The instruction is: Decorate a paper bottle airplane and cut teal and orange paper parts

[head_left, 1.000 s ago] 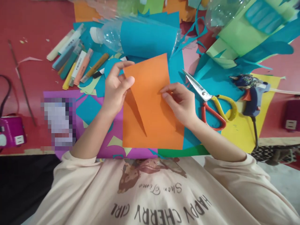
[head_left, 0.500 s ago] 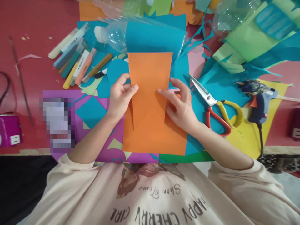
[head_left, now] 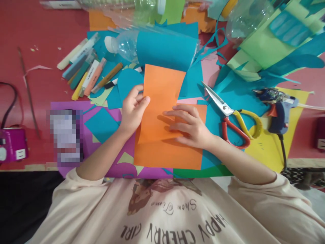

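My left hand point(head_left: 133, 110) pinches the left edge of a tall orange paper piece point(head_left: 161, 89) between thumb and fingers. This piece is raised at its upper end and overlaps a wider orange sheet point(head_left: 172, 158) lying in front of me. My right hand point(head_left: 194, 128) is open, its fingers stretched out over the orange paper; whether the fingertips press on it I cannot tell. Just beyond the paper lies a clear plastic bottle with a white cap point(head_left: 109, 44), on its side and wrapped in blue paper point(head_left: 165, 49).
Scissors point(head_left: 235, 115) with red and yellow handles lie partly opened on the right, near a glue gun point(head_left: 280, 110) on yellow paper. Several markers point(head_left: 83, 69) lie at the left, above a phone point(head_left: 66, 137). Blue and green paper scraps point(head_left: 264, 51) fill the back right.
My right hand has moved down from the paper's right edge, its fingers now spread flat over the orange paper. The tall piece's top edge has dropped and tilted. My left hand keeps its pinch.
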`<action>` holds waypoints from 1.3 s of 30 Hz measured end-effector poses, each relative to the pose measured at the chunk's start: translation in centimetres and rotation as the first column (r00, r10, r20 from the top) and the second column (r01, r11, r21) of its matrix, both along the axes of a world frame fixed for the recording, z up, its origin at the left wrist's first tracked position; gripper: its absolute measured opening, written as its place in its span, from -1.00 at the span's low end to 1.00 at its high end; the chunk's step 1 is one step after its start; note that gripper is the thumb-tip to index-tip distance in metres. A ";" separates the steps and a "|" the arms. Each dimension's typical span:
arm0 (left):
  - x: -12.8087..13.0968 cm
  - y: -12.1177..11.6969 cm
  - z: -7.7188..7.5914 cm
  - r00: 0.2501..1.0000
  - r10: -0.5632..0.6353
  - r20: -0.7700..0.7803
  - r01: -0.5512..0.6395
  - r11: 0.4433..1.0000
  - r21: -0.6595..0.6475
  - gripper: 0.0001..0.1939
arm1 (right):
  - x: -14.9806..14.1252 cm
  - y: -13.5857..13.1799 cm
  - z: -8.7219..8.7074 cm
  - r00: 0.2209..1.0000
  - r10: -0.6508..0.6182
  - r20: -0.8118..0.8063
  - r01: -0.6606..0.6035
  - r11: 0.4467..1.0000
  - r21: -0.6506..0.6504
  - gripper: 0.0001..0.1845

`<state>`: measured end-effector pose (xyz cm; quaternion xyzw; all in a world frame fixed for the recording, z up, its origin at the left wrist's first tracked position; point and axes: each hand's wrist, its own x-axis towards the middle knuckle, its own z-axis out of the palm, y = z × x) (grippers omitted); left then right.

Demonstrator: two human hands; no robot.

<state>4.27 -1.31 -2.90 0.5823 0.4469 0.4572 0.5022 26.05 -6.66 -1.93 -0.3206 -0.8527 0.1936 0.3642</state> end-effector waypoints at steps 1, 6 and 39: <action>0.0 0.0 0.0 1.000 -0.019 0.017 0.019 1.000 -0.006 -0.56 | -0.1 0.2 0.0 0.999 -0.015 -0.031 0.014 1.000 -0.018 -0.87; 0.4 -0.2 0.0 0.994 -0.053 0.098 0.064 0.991 -0.114 -0.51 | -0.2 0.8 -0.3 0.977 -0.180 -0.115 0.157 0.970 -0.186 -0.75; 0.4 -2.6 1.7 0.970 -0.212 -0.114 0.211 0.977 -0.028 -0.72 | -0.3 1.2 -0.5 0.874 -0.419 -0.245 0.215 0.786 -0.579 -0.81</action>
